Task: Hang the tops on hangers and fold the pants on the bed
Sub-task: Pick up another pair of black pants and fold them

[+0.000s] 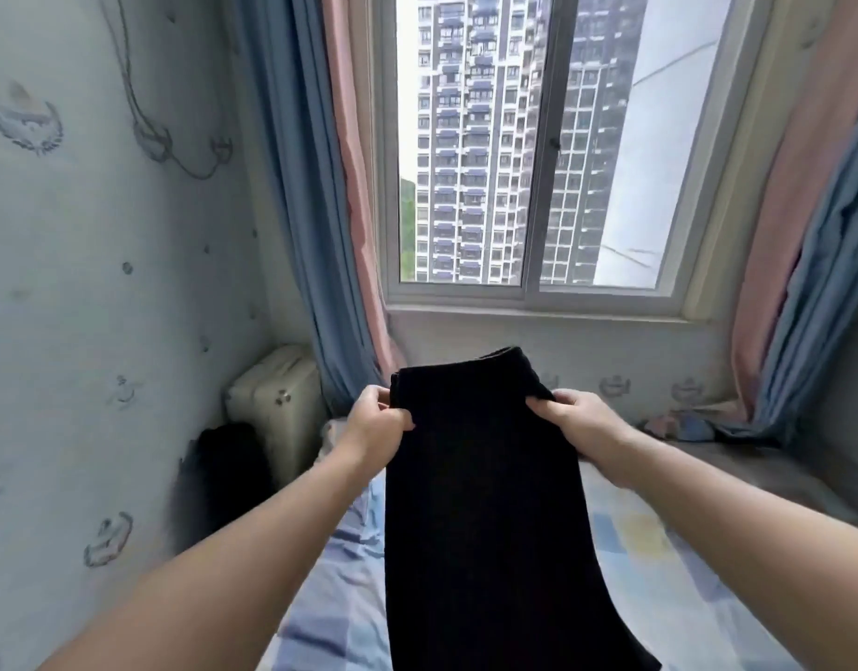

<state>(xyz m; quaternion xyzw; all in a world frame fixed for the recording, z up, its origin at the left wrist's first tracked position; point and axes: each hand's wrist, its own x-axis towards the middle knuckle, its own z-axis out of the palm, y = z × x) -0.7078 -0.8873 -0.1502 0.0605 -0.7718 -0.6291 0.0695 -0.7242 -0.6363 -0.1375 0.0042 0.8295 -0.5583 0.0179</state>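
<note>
Nearest the camera, the lower part of the black pants [485, 525] hangs down the middle of the view and runs out past the bottom edge, so where the leg ends lie cannot be told. Behind the cloth is the bed [669, 564], its blue, white and yellow checked sheet showing on both sides, rumpled on the left. Two bare forearms reach forward from the near corners.

Farther out, the left hand [375, 421] pinches the left end of the waistband and the right hand [584, 421] grips the right end. The fingers [538, 404] of each are curled closed round the dark fabric, holding the garment up flat above the bed.

This looks like squaring the pants before laying them down to fold. The likely trouble is below the view. If the garment comes down unevenly, the unseen legs could bunch or twist on the rumpled sheet and the fold would come out crooked. Only the corners are held, so a loosened pinch would let one side drop. Laid too far left, the cloth might slide off towards the wall.

Beyond the hands, a pale suitcase [277, 394] stands at the far left, with a dark shape [228, 467] just beside it that I cannot identify. Blue and pink curtains [301, 186] frame the window [531, 293], and tower blocks stand outside.
</note>
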